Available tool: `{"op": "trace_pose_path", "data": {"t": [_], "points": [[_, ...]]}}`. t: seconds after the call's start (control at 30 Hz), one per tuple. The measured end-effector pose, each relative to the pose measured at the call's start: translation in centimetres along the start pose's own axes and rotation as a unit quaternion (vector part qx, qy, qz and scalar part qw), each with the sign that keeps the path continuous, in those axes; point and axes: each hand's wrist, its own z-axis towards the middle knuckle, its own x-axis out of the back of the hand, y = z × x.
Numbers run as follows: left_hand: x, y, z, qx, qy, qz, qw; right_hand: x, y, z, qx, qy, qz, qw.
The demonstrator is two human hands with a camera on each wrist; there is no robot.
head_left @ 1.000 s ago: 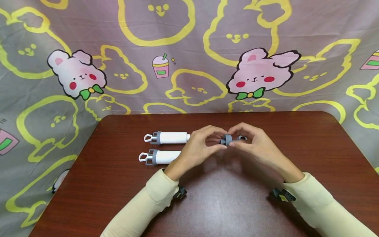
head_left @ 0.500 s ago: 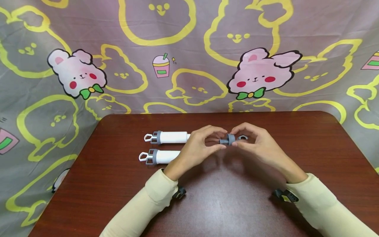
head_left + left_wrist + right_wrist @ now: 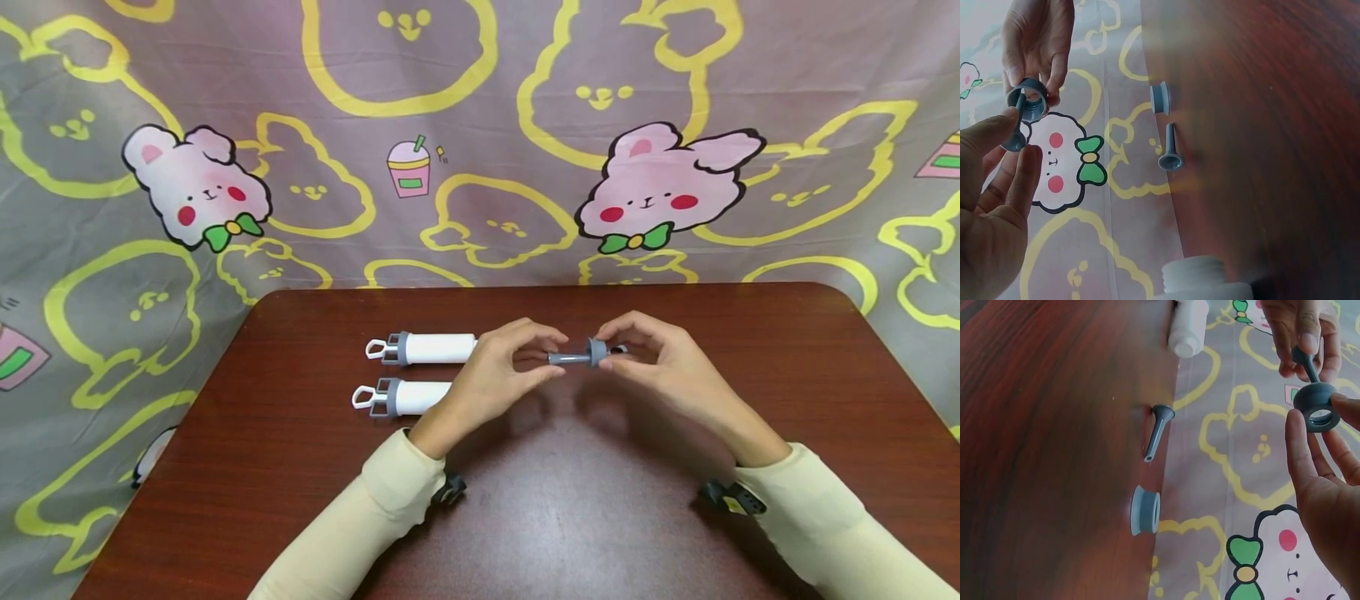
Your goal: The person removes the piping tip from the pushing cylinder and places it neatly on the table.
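Observation:
My left hand pinches the flared end of a slim grey funnel-shaped stem between thumb and fingers. Opposite it, my right hand grips a grey ring-shaped cap by its rim. The stem's thin end points at the cap; whether it sits inside the hole I cannot tell. Both parts are held above the table. In the right wrist view, a second grey stem and a second grey ring lie on the table beyond the hands.
Two white cylinders with grey collars and white loop handles lie to the left, partly behind my left hand. A white threaded neck shows in the left wrist view. A patterned cloth hangs behind the brown table.
My right hand has moved right with the cap, and my left hand slightly left with the stem. More of the stem now shows between the flared end and the cap.

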Motion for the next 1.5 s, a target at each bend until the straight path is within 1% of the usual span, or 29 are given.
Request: {"op": "trace_pose_path", "data": {"t": [0.17,0.37,0.5,0.6,0.7,0.77,0.87,1.03,1.13,1.27,1.33,1.5], "points": [[0.0,-0.1,-0.1,-0.003,-0.002,0.026,0.9997,0.3,0.3,-0.3,-0.002,0.004,-0.003,1.0000],[-0.1,-0.3,-0.1,0.013,-0.002,0.032,0.9994,0.4,0.8,-0.4,0.002,0.000,0.001,1.0000],[-0.4,-0.3,-0.1,0.024,0.003,0.042,0.9988,0.5,0.9,-0.4,0.001,-0.003,-0.009,1.0000],[-0.7,-0.3,-0.1,0.039,0.003,0.044,0.9983,0.5,1.1,-0.5,-0.006,-0.003,-0.031,0.9995],[-1.0,-0.4,-0.1,0.064,-0.004,0.044,0.9970,0.6,1.3,-0.5,-0.012,-0.006,-0.061,0.9980],[-1.2,-0.4,0.0,0.084,-0.012,0.051,0.9951,0.6,1.4,-0.5,-0.014,-0.009,-0.078,0.9968],[-1.5,-0.4,0.0,0.107,-0.026,0.076,0.9910,0.6,1.6,-0.6,-0.013,-0.013,-0.083,0.9963],[-2.1,-0.6,0.0,0.129,-0.053,0.109,0.9842,0.6,1.9,-0.7,-0.012,-0.015,-0.083,0.9964],[-2.6,-0.6,0.0,0.143,-0.066,0.113,0.9810,0.5,2.1,-0.7,-0.018,-0.016,-0.095,0.9952],[-3.2,-0.6,-0.1,0.157,-0.073,0.121,0.9775,0.5,2.4,-0.8,-0.029,-0.019,-0.124,0.9917],[-3.4,-0.6,-0.1,0.159,-0.075,0.132,0.9755,0.5,2.5,-0.9,-0.035,-0.020,-0.136,0.9899],[-3.9,-0.7,-0.1,0.166,-0.084,0.162,0.9691,0.4,2.8,-1.0,-0.051,-0.024,-0.148,0.9874]]}}
